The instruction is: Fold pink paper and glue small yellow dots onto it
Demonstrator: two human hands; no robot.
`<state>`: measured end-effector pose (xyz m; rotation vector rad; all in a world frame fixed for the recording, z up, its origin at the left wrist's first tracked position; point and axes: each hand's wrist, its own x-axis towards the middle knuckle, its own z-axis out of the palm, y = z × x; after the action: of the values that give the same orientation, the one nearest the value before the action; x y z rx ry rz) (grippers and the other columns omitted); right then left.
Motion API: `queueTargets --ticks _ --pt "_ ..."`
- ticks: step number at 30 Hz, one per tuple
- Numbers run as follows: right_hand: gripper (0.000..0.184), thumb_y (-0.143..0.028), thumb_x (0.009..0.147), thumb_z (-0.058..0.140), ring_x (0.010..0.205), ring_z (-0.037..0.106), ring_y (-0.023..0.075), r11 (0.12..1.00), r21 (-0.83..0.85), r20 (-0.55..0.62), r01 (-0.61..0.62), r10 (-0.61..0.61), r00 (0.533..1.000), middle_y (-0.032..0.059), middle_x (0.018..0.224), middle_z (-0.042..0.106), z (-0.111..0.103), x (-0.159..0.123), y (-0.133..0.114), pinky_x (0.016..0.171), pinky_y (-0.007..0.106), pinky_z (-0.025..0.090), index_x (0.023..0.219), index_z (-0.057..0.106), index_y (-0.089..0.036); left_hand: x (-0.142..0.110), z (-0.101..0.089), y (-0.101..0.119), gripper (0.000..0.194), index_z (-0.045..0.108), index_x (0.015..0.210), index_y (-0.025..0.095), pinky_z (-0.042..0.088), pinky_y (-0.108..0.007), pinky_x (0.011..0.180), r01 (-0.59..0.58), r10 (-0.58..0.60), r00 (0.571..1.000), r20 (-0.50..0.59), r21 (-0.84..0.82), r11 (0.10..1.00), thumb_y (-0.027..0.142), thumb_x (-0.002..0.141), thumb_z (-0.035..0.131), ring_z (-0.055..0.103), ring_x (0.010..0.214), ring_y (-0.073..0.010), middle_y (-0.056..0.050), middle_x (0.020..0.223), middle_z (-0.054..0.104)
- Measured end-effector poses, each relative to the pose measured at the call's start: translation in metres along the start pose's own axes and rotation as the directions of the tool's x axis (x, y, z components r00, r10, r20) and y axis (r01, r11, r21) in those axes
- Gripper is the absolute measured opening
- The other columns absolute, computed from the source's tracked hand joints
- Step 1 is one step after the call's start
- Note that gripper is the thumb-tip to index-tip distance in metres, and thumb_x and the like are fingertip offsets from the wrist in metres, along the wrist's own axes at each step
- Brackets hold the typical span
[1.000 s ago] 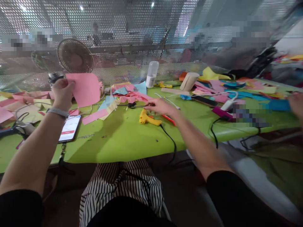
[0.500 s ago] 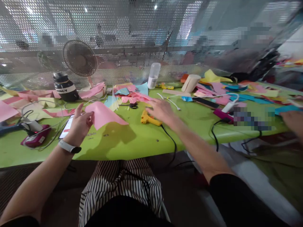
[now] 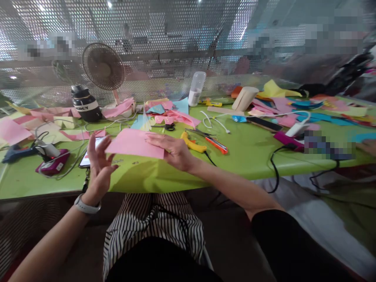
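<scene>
A sheet of pink paper (image 3: 132,143) is held up above the green table, its shadow falling below it. My right hand (image 3: 176,152) grips the sheet's right end, fingers lying over its top and the thumb hidden. Beside the left corner, my left hand (image 3: 101,166) has its fingers spread, with nothing in them; whether a fingertip brushes the paper I cannot tell. Just right of my right hand lie a yellow glue gun (image 3: 194,145) and an orange utility knife (image 3: 216,145). Behind my left hand rests a phone (image 3: 85,159) with a lit screen.
Black-handled scissors (image 3: 169,127) lie behind the sheet among pink and blue paper scraps. Left are a purple power strip (image 3: 54,164), a dark bottle (image 3: 86,107) and a fan (image 3: 103,66). Another person's hand (image 3: 367,147) shows at the right edge. Cables cross the green table (image 3: 243,156).
My right hand has moved left from the glue gun and taken hold of the pink paper. My left hand has opened off the sheet. The view has shifted slightly.
</scene>
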<state>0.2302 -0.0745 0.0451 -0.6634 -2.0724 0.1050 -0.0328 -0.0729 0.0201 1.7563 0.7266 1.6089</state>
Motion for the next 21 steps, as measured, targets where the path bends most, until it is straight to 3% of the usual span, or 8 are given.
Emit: queueTargets --ticks 2,3,6,10,12,15,18,21 --pt "0.029 -0.023 0.096 0.052 0.122 0.061 0.0181 0.987 0.163 -0.057 0.004 0.005 0.998 0.0070 0.128 0.068 -0.003 -0.003 0.005 0.106 0.042 0.050 0.120 0.069 -0.023 0.006 -0.014 -0.011 0.105 0.011 0.154 0.042 0.032 -0.053 0.115 -0.124 0.091 0.987 0.130 0.275 0.954 0.040 0.074 0.078 0.019 0.150 -0.0327 -0.006 0.163 0.020" --pt "0.026 -0.026 0.095 0.056 0.120 0.062 0.0182 0.974 0.226 -0.052 -0.014 0.026 0.998 0.0061 0.126 0.069 -0.003 -0.004 0.007 0.105 0.043 0.051 0.116 0.071 -0.024 0.009 -0.018 -0.015 0.106 0.009 0.156 0.039 0.030 -0.055 0.116 -0.192 0.133 0.975 0.179 0.369 0.909 0.046 0.075 0.078 0.017 0.150 -0.0346 -0.009 0.164 0.016" --pt "0.022 -0.032 0.093 0.059 0.120 0.063 0.0186 0.934 0.347 0.028 -0.085 0.080 0.996 0.0043 0.128 0.068 -0.004 -0.009 0.010 0.104 0.042 0.052 0.108 0.074 -0.027 0.020 -0.021 -0.018 0.087 0.017 0.156 0.034 0.027 -0.058 0.117 -0.358 0.213 0.928 0.304 0.584 0.729 0.047 0.087 0.067 0.021 0.149 -0.0353 -0.011 0.163 0.023" --pt "0.024 -0.030 0.093 0.057 0.124 0.060 0.0195 0.939 0.332 0.110 -0.089 0.055 0.992 0.0037 0.136 0.063 -0.004 -0.016 0.020 0.106 0.043 0.050 0.109 0.074 -0.028 0.027 -0.022 -0.009 0.053 0.045 0.143 0.044 0.026 -0.056 0.119 -0.553 0.360 0.832 0.423 0.689 0.469 0.025 0.096 0.058 0.027 0.148 -0.0295 0.000 0.158 0.037" --pt "0.031 -0.026 0.094 0.054 0.129 0.056 0.0195 0.963 0.258 0.083 -0.079 0.060 0.995 0.0033 0.141 0.058 -0.005 -0.019 0.026 0.109 0.045 0.048 0.122 0.068 -0.030 0.026 -0.027 -0.001 0.053 0.051 0.137 0.048 0.022 -0.054 0.121 -0.619 0.390 0.778 0.493 0.705 0.345 0.017 0.095 0.057 0.030 0.147 -0.0256 0.005 0.155 0.041" --pt "0.040 -0.020 0.095 0.050 0.137 0.048 0.0196 0.990 0.133 0.084 -0.052 0.041 0.996 0.0013 0.150 0.049 -0.005 -0.022 0.037 0.113 0.046 0.043 0.132 0.061 -0.032 0.022 -0.031 0.010 0.063 0.044 0.142 0.048 0.018 -0.050 0.124 -0.667 0.362 0.731 0.578 0.717 0.202 0.011 0.094 0.058 0.033 0.146 -0.0217 0.006 0.153 0.044" --pt "0.046 -0.014 0.093 0.047 0.141 0.042 0.0199 1.000 0.018 0.155 -0.012 0.009 0.988 0.0011 0.155 0.042 -0.006 -0.024 0.050 0.116 0.046 0.039 0.134 0.059 -0.031 0.017 -0.026 0.014 0.063 0.040 0.147 0.042 0.021 -0.049 0.124 -0.720 0.243 0.693 0.678 0.659 0.216 0.009 0.095 0.054 0.036 0.144 -0.0211 0.002 0.152 0.046" --pt "0.058 -0.003 0.089 0.039 0.140 0.044 0.0194 0.992 -0.098 0.194 -0.075 0.093 0.977 0.0015 0.153 0.045 -0.008 -0.029 0.061 0.115 0.048 0.039 0.138 0.055 -0.029 0.012 -0.015 0.005 0.051 0.048 0.144 0.028 0.033 -0.046 0.119 -0.738 0.061 0.625 0.778 0.565 0.368 0.011 0.097 0.046 0.047 0.138 -0.0215 -0.005 0.146 0.054"
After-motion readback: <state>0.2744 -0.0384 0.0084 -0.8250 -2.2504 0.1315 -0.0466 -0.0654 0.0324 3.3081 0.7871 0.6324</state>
